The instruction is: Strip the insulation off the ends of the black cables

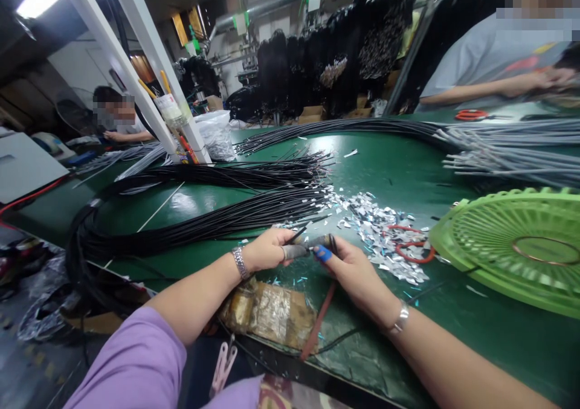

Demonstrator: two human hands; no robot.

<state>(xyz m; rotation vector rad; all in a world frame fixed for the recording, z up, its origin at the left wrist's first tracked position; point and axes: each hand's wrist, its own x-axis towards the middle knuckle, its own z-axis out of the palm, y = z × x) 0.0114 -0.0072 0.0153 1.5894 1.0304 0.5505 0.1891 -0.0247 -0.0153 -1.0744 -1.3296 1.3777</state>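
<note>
My left hand (269,249) and my right hand (351,267) meet over the green table (385,161), both pinched on the end of a thin black cable (299,234). Taped finger guards cover my fingertips, grey on the left hand and blue on the right. The cable runs back to a big bundle of black cables (203,225) that loops to the left. A heap of silver foil scraps (380,234) lies just past my right hand, with red-handled scissors (410,249) lying in it.
A green plastic fan guard (516,246) rests at the right. Grey cables (512,152) and more black cables (344,126) lie across the far side. Two other people sit at the table, far left and far right. A white post (149,77) stands at the left.
</note>
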